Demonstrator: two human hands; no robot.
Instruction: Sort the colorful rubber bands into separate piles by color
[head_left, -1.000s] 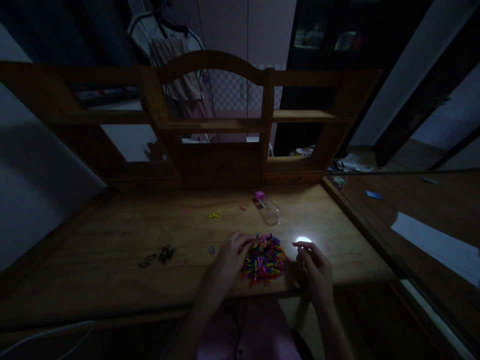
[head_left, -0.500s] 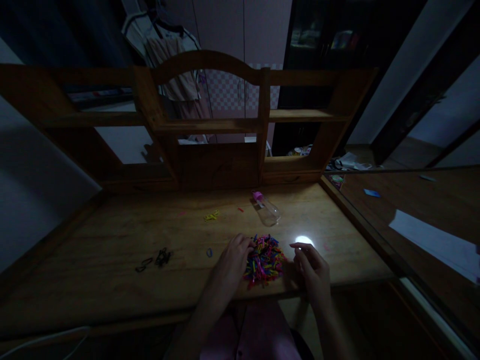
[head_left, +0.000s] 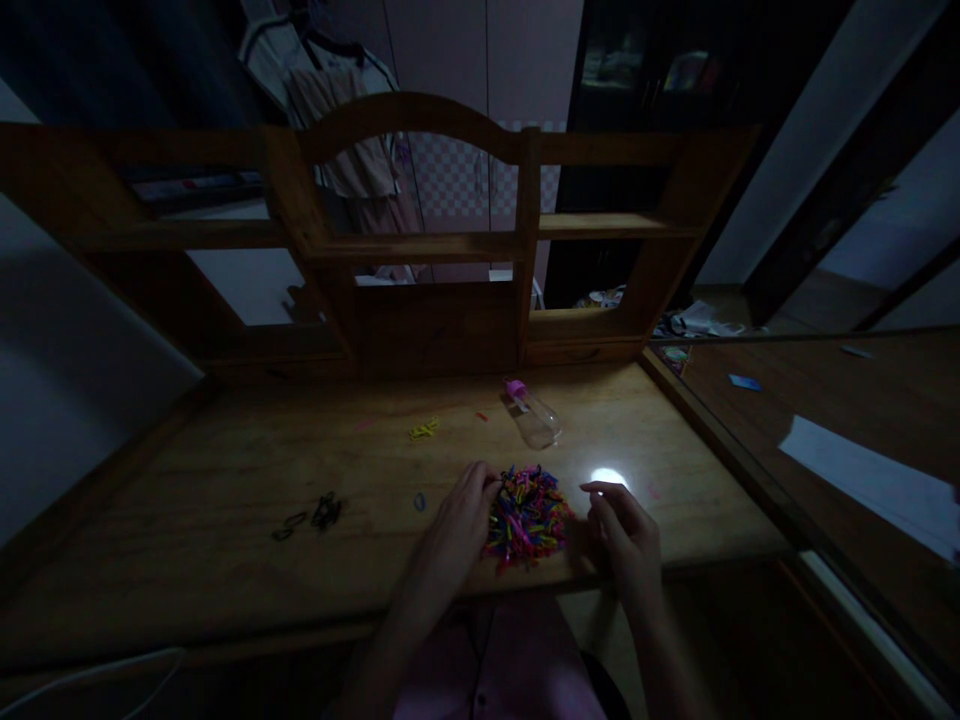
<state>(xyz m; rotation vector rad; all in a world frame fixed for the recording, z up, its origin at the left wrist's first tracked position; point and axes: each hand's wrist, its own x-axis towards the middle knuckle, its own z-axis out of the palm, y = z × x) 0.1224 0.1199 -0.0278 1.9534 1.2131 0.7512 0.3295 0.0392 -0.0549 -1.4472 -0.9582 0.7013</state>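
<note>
The left hand [head_left: 466, 505] is touching a rounded heap of small multicoloured bands [head_left: 529, 520] (gripping any? I can't tell); the right hand [head_left: 628, 525], fingers slightly apart, is lingering alongside.

Pile of small, slender pieces [head_left: 529, 515], mixed in colour: pink, red, yellow, blue and dark pieces intermingle. The heap is loose, low and roughly rounded in outline, its pieces overlapping at many angles. It lies directly on the wooden surface [head_left: 225, 580], near the front edge; individual shapes are indistinct.
</note>
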